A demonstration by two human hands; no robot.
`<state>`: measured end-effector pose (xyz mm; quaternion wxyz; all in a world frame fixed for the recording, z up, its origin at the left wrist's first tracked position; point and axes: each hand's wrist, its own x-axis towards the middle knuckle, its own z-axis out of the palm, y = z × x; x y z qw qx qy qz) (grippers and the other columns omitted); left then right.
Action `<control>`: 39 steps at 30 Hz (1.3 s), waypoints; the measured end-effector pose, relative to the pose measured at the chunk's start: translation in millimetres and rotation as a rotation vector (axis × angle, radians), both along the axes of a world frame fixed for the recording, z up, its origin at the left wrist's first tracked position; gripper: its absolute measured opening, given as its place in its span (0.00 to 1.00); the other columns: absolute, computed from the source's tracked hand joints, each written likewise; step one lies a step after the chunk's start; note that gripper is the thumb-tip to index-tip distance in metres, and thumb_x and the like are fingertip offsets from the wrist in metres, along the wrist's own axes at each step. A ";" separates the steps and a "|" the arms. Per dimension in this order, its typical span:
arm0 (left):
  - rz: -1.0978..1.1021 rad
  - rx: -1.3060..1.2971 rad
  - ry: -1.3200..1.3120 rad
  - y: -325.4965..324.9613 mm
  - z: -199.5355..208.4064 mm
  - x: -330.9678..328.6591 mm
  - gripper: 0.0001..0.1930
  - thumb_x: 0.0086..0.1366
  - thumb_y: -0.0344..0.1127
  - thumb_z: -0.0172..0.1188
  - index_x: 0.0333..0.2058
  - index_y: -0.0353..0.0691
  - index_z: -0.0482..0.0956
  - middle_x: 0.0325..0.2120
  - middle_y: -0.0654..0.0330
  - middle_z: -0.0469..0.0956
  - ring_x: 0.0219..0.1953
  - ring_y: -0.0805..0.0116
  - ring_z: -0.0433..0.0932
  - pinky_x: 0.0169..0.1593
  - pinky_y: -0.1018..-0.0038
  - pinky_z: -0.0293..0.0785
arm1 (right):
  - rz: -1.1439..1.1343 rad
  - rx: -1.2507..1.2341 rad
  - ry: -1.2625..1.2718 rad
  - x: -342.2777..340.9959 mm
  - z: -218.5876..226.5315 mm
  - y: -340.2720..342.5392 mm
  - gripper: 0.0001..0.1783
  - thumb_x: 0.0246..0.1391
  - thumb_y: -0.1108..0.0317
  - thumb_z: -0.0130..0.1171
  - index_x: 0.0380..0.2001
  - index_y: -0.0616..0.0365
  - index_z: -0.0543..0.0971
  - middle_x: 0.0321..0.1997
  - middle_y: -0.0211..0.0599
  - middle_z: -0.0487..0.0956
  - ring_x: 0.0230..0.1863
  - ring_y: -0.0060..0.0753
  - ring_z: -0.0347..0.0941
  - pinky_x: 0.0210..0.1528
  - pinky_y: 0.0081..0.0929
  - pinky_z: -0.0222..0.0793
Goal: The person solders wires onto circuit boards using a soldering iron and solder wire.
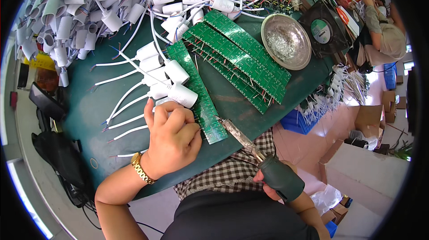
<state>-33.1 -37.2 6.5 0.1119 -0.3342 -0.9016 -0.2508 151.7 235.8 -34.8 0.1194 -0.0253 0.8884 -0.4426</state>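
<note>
My right hand [270, 188] grips a soldering iron [281, 178] by its thick dark green handle. The iron's tip touches or hovers just above the lower part of a narrow green circuit board strip [196, 89]. At the strip's left edge, my left hand [174, 135] has its fingers curled and pressed together, and whatever lies between them is hidden. Several white cylindrical housings [182, 95] with white cables lie in a row along the strip, partly covered by this hand.
More green circuit boards [243, 56] are stacked right of the strip. Beyond them stands a metal bowl [286, 39] of shiny bits, beside a black fan [321, 30]. White housings [76, 16] pile up at the far left. A person [380, 34] sits at the far right.
</note>
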 end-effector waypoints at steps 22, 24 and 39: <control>-0.187 0.017 -0.154 -13.5 11.0 -11.5 0.11 0.45 0.24 0.67 0.29 0.43 0.77 0.33 0.63 0.73 0.41 0.58 0.70 0.62 0.45 0.51 | 0.045 -0.095 0.216 -36.4 33.0 -13.5 0.06 0.44 0.71 0.66 0.28 0.54 0.81 0.21 0.30 0.76 0.20 0.28 0.72 0.22 0.24 0.65; -0.190 0.012 -0.147 -14.0 9.6 -11.4 0.11 0.46 0.23 0.66 0.29 0.43 0.77 0.33 0.63 0.73 0.41 0.58 0.70 0.63 0.45 0.50 | 0.049 -0.118 0.196 -33.0 29.8 -12.9 0.08 0.42 0.72 0.67 0.29 0.53 0.82 0.22 0.30 0.78 0.22 0.30 0.74 0.24 0.25 0.67; -0.162 0.083 -0.211 -13.8 4.7 -14.4 0.10 0.42 0.27 0.68 0.24 0.46 0.77 0.32 0.67 0.74 0.41 0.61 0.69 0.59 0.44 0.52 | 0.058 -0.125 -0.251 -29.0 26.8 -2.6 0.09 0.44 0.74 0.66 0.32 0.54 0.80 0.25 0.33 0.80 0.22 0.30 0.74 0.24 0.26 0.68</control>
